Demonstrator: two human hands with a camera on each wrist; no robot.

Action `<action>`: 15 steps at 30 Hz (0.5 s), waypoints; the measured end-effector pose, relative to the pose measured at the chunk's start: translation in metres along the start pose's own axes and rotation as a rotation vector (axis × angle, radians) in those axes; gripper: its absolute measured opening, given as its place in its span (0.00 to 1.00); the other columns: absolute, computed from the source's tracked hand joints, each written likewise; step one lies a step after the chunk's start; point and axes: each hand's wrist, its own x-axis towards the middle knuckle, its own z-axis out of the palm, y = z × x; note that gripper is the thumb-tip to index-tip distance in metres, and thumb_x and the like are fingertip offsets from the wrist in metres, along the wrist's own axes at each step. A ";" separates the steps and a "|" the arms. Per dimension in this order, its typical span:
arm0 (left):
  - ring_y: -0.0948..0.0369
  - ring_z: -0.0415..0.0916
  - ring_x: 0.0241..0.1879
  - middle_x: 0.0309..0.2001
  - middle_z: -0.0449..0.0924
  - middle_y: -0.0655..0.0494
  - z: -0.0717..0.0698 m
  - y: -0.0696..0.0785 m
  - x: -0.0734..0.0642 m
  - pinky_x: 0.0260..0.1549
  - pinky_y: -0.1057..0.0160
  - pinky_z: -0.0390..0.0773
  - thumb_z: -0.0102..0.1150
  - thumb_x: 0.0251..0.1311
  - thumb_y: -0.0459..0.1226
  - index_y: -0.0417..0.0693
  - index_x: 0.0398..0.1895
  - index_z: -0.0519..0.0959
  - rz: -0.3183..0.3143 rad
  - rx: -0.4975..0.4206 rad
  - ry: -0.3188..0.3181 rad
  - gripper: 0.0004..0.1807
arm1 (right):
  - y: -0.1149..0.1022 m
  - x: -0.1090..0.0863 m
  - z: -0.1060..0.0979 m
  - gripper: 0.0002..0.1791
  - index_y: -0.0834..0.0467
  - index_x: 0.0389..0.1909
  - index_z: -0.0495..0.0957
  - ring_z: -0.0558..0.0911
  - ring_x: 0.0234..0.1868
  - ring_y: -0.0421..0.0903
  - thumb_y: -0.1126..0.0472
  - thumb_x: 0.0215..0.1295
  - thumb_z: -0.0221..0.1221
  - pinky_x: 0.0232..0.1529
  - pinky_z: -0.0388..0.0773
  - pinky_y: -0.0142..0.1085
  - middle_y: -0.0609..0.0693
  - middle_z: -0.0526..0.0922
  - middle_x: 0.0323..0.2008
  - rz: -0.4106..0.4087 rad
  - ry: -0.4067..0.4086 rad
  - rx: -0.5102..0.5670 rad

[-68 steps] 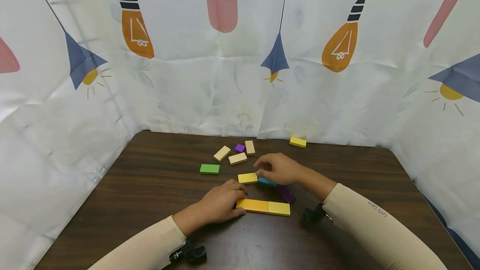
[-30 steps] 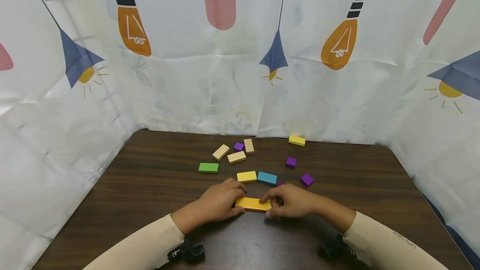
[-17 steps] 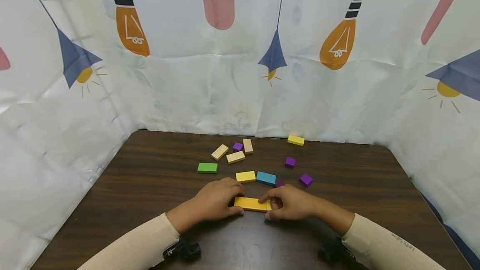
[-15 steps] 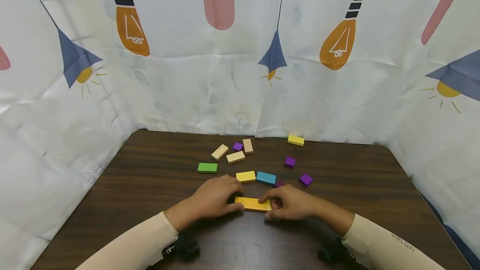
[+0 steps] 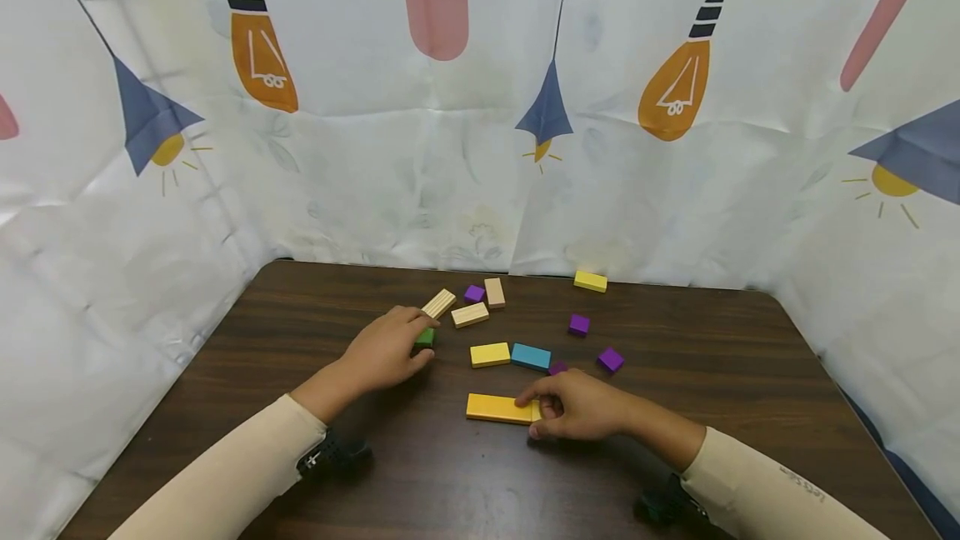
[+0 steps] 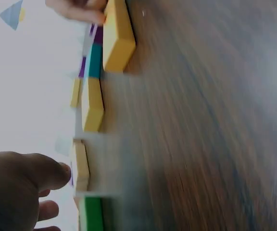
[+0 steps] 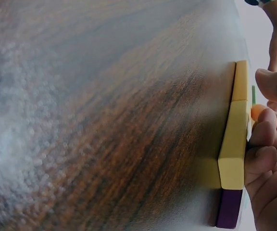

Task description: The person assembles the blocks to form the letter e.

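My left hand [image 5: 386,348] reaches over the green block [image 5: 424,338], which it partly covers. In the left wrist view, the thumb stands apart from that block and the fingers hold nothing. My right hand [image 5: 588,407] lies over the row of an orange block [image 5: 491,408] and a yellow block [image 7: 234,139] set end to end. Its bent fingers rest on the top of the row, and in the right wrist view the thumb hangs free above it. The hand covers most of the yellow block in the head view.
Behind the row lie another yellow block [image 5: 490,355], a blue block [image 5: 531,357] and a dark purple block [image 5: 557,368]. Plain wooden blocks [image 5: 470,316] sit farther back, with small purple blocks [image 5: 610,360] to the right and a yellow block [image 5: 591,281] at the far edge.
My left hand has left the orange block and moved back and left to the green block. My right hand came from over the blue block to the row and has stayed there.
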 end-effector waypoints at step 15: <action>0.45 0.74 0.55 0.54 0.80 0.45 0.012 -0.029 0.000 0.52 0.43 0.75 0.65 0.62 0.38 0.41 0.60 0.81 -0.118 0.017 -0.041 0.23 | -0.001 0.000 -0.001 0.20 0.51 0.58 0.82 0.69 0.23 0.31 0.54 0.66 0.69 0.25 0.65 0.27 0.36 0.73 0.22 0.004 -0.007 0.005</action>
